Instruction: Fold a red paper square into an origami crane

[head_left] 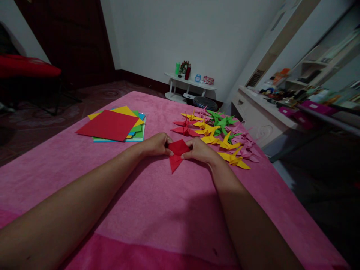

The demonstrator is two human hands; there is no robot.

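A folded piece of red origami paper (177, 150) is held just above or on the pink cloth, its pointed end toward me. My left hand (159, 144) pinches its left edge with the thumb on top. On the opposite edge, my right hand (198, 150) grips it the same way. Both hands hide the paper's side corners. Just beyond my right hand lie finished paper cranes: red cranes (185, 129), yellow cranes (211, 139), green cranes (222, 123) and pink cranes (247, 144).
To the left, a loose stack of square coloured paper has a red sheet (108, 125) on top. The pink cloth (152, 210) covers the table. A white stand (194, 82) with small items is by the far wall; a cluttered white dresser (258, 112) flanks the table's right side.
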